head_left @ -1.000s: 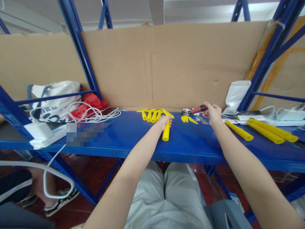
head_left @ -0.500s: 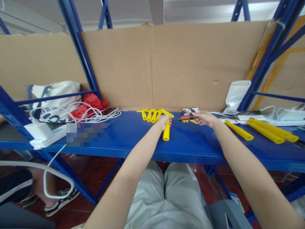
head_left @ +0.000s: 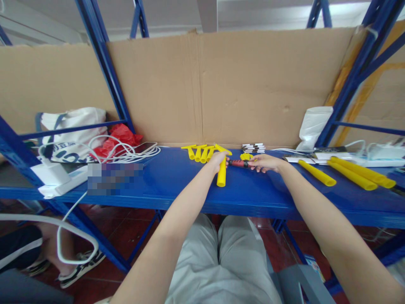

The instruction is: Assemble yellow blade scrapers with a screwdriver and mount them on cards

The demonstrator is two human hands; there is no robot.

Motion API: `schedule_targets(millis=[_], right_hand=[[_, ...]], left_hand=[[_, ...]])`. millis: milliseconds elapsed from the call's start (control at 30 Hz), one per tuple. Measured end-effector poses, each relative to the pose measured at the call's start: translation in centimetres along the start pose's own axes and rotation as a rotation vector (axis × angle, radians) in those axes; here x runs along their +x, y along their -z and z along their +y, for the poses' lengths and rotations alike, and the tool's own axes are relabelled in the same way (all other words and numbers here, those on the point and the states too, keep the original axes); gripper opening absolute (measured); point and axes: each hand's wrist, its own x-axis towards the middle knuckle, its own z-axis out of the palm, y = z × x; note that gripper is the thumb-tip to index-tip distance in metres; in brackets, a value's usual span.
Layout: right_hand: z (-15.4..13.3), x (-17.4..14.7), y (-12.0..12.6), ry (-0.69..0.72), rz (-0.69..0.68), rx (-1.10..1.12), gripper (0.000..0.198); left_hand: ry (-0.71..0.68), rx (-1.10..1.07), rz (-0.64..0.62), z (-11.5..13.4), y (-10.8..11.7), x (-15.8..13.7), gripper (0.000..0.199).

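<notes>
My left hand (head_left: 218,161) is closed around the top of a yellow tube (head_left: 221,175), whose open round end points toward me. In my right hand (head_left: 265,162) is a red and black screwdriver (head_left: 238,163), gripped at the handle's rear. Its handle lies sideways with its front end right beside my left hand, and its shaft does not show. Just behind the screwdriver lie small yellow parts (head_left: 246,156). A row of yellow T-shaped pieces (head_left: 198,154) lies behind my left hand.
White and dark strips (head_left: 253,147) are stacked near the cardboard wall (head_left: 247,88). Long yellow tubes (head_left: 317,173) lie at right on the blue shelf (head_left: 177,185). White cables (head_left: 136,153), a power strip (head_left: 66,179) and a bag (head_left: 76,122) are at left, where another person's leg shows below.
The screwdriver has moved left and slightly down, its handle now close against my left hand and its shaft out of sight. My left hand and the tube stay nearly in place.
</notes>
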Motion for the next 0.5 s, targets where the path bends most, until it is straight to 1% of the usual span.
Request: schedule_targets(millis=[33, 100, 233, 300, 367, 433, 500], right_hand=[[-0.1, 0.0, 0.0, -0.009, 0.001, -0.013, 0.031], [-0.2, -0.1, 0.0, -0.022, 0.018, -0.032, 0.028], [-0.3, -0.4, 0.3, -0.019, 0.077, -0.080, 0.021], [-0.1, -0.2, 0.8, -0.003, 0.146, -0.158, 0.017], [0.6, 0.4, 1.5, 0.009, 0.275, -0.302, 0.014], [1.7, 1.4, 2.5, 0.021, 0.426, -0.501, 0.016], [3.0, 2.5, 3.4, 0.007, 0.518, -0.668, 0.022]], left_hand=[[-0.005, 0.008, 0.003, -0.1, 0.0, 0.1, 0.004], [-0.024, 0.023, 0.021, -0.2, 0.0, 0.2, 0.011], [-0.099, 0.059, 0.061, -0.5, 0.0, 0.3, 0.044], [-0.125, 0.087, 0.076, -0.5, 0.0, 0.3, 0.057], [-0.127, 0.131, 0.076, -0.4, 0.0, 0.2, 0.058], [-0.119, 0.187, 0.048, -0.3, 0.0, 0.1, 0.051], [-0.117, 0.235, 0.022, -0.3, 0.0, 0.1, 0.044]])
